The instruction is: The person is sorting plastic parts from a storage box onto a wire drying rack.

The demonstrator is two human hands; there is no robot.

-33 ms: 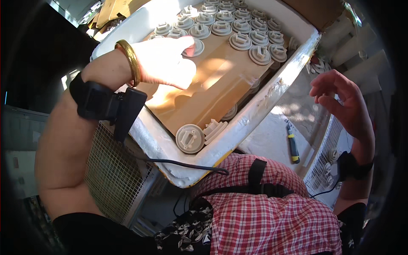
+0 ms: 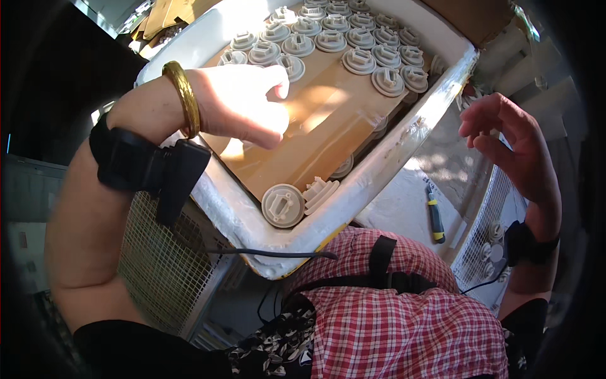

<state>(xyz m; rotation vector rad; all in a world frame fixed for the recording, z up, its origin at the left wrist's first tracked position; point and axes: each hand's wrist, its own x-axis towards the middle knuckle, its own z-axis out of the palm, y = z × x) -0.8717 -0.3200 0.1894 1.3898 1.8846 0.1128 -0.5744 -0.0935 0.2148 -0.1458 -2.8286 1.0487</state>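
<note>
My left hand (image 2: 246,104), wearing a gold bangle, is over the brown cardboard (image 2: 309,142) inside a white foam box (image 2: 404,132). Its index finger and thumb are apart, and nothing shows between them; the other fingers are hidden. Just beyond the fingertips lies a round, cream plastic part (image 2: 291,67) with a raised slotted middle. Several like it stand in rows at the far end. In the near corner sit another round part (image 2: 282,206) and one on edge (image 2: 320,194). My right hand (image 2: 505,136) hovers right of the box, fingers loosely bent, thumb apart, holding nothing visible.
Yellow-and-black pliers (image 2: 435,215) lie on a pale surface right of the box. A white mesh basket (image 2: 483,230) with several round parts is beside my right forearm. Another mesh panel (image 2: 164,259) stands at left. A black cable (image 2: 271,254) crosses the box's near corner.
My left hand has drawn back slightly, left and toward me, off the round part it touched. That part now shows more fully. My right hand has barely moved.
</note>
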